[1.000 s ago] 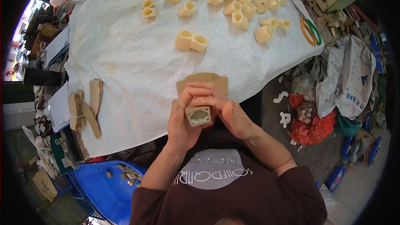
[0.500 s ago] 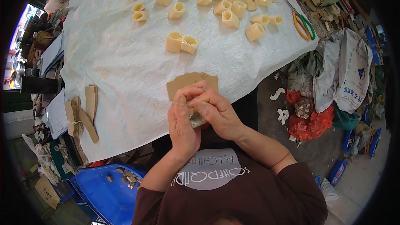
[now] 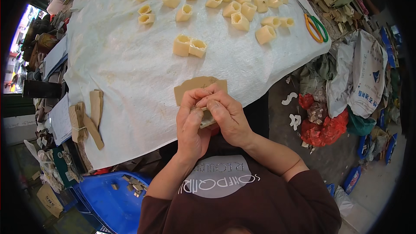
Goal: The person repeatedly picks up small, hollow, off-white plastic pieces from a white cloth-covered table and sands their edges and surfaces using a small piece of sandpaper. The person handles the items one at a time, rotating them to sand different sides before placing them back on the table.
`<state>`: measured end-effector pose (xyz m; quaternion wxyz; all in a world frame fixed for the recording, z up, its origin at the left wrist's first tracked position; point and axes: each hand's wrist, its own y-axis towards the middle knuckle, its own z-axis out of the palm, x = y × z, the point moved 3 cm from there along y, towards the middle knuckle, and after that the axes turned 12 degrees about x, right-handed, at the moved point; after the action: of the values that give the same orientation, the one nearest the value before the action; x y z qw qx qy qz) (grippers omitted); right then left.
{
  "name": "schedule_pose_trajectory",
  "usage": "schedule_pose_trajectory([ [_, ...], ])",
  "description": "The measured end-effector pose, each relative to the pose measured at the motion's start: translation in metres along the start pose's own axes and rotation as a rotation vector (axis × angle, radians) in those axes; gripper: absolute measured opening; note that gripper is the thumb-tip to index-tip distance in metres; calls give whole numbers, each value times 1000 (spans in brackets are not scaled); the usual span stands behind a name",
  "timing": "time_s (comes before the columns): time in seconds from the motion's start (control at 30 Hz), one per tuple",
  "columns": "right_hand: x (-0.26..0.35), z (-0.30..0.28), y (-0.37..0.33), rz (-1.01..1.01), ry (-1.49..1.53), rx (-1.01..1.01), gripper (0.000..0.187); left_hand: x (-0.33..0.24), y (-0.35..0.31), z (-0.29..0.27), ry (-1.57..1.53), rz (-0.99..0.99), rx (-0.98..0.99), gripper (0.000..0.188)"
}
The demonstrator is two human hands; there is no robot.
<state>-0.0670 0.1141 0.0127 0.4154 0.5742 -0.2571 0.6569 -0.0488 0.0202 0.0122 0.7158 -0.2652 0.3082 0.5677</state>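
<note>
My left hand point(image 3: 189, 123) and my right hand point(image 3: 228, 119) meet at the table's near edge, fingers closed around a small pale block point(image 3: 207, 120). Most of that block is hidden by my fingers and thumbs, so its full shape cannot be made out. Just beyond my fingertips lies a flat tan board piece point(image 3: 190, 87) with a wavy far edge, partly covered by my hands. Farther out, two cream hollow blocks point(image 3: 181, 46) stand touching each other on the white cloth point(image 3: 130, 78).
Several more cream hollow blocks point(image 3: 241, 21) spread over the far table. Scissors point(image 3: 319, 29) with orange and green handles lie at right. Tan strips point(image 3: 78, 123), some tied, lie at left. A blue tub point(image 3: 108, 201) sits below left; red bags point(image 3: 318, 131) and a white sack point(image 3: 362, 76) are at right.
My thumbs and fingers have shifted on the pale block, and my right thumb has come further over it. Less of the block shows now. The table items stay put.
</note>
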Motion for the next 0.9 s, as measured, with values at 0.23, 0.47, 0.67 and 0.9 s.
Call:
schedule_pose_trajectory([
  [0.23,35,-9,11,-267,-748,131,37,-16,6,-9,-59,-10,87,56],
  [0.47,24,-23,10,-106,-533,-21,49,-29,-4,2,577,241,65,57],
  [0.67,2,-21,1,-63,-122,13,47,-6,6,-1,685,187,109,56],
  [0.9,1,-17,-4,7,200,-24,35,2,4,2,183,93,84,40],
])
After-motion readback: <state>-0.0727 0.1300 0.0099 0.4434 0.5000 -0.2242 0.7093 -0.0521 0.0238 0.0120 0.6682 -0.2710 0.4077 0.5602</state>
